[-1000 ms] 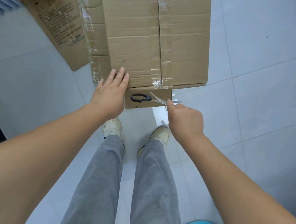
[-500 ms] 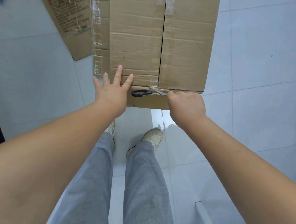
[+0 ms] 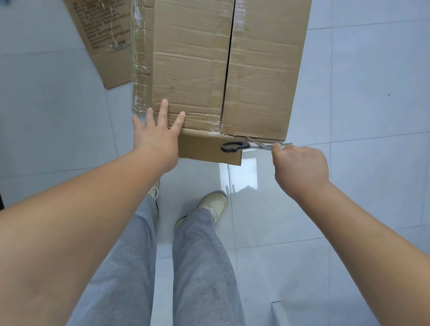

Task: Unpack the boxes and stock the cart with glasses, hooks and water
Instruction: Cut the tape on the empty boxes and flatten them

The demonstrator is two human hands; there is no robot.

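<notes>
Tiled floor right of box open; flattened cardboard crowds left side.

arms: both bare to the frame edges, no sleeves in view
left hand: no ring or watch visible
right hand: likewise unadorned
trousers: loose grey fabric, lower centre
shoes: cream-beige sneakers

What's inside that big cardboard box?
It cannot be seen. The box has both top flaps down, with only a dark slit between them. The left hand rests on its near edge; the right hand holds scissors there.
</notes>
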